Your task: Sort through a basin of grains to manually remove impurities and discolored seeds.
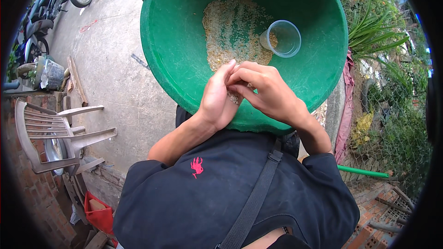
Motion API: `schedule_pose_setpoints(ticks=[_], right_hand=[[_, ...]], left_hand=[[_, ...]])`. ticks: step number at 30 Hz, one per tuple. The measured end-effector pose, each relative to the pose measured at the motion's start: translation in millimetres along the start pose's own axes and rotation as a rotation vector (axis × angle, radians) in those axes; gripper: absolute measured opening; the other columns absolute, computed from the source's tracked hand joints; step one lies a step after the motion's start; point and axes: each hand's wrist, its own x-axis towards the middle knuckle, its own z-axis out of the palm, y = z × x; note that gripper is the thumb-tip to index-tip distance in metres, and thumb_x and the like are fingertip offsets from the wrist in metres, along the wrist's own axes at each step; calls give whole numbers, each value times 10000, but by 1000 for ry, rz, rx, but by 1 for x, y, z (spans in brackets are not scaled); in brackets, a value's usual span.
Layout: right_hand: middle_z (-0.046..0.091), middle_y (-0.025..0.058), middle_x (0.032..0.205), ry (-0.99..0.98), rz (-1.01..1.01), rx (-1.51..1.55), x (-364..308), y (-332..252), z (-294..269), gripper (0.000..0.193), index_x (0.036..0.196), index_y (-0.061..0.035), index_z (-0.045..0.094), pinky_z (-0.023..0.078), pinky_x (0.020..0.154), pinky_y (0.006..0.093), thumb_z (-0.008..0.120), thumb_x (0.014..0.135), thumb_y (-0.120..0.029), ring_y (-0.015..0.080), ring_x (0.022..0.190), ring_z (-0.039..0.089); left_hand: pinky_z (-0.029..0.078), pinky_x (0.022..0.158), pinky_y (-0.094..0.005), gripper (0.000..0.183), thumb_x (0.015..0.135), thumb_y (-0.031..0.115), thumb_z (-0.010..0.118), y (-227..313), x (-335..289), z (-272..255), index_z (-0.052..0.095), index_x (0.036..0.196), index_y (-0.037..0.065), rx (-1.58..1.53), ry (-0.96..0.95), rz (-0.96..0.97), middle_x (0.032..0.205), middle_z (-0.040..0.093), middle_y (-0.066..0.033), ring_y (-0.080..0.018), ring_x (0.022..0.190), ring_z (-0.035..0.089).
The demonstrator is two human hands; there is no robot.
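Note:
A large green plastic tub (pixel 157 60) stands right in front of me, with broken yellowish grain (pixel 230 27) spread over its bottom. My left hand (pixel 215 99) is cupped above the near rim and holds a small heap of grain (pixel 233 97) in its palm. Over that palm bends my right hand (pixel 273 91), thumb and fingertips pinched together at the heap; what lies between them is mostly hidden. Tipped inside the tub, a clear plastic cup (pixel 287 39) has some grain in its bottom.
At the left, a pale plastic chair (pixel 48 133) lies on its side near a metal bowl (pixel 55 150). Motorbikes (pixel 44 23) are parked at the far left on the concrete. To the right run a wire fence (pixel 383 110), plants and a green pole (pixel 364 171).

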Motion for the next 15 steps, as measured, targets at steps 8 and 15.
schedule_pose_setpoints(ticks=[8, 15], right_hand=[[682, 45, 903, -34, 395, 499, 1, -9, -21, 84, 972, 28, 653, 553, 768, 251, 658, 935, -47, 100, 867, 655], [683, 62, 971, -37, 464, 922, 0, 1, -34, 129, 1026, 6, 649, 575, 769, 284, 654, 953, -100, 118, 905, 659]], left_hand=[[454, 925, -328, 334, 1036, 327, 399, 0, -4, 7, 609, 1116, 79, -33, 40, -19, 1061, 630, -32, -129, 991, 580], [480, 927, -338, 289, 1031, 329, 425, 7, -9, 17, 593, 1102, 105, 1, 4, 10, 1071, 594, 0, -103, 1000, 548]])
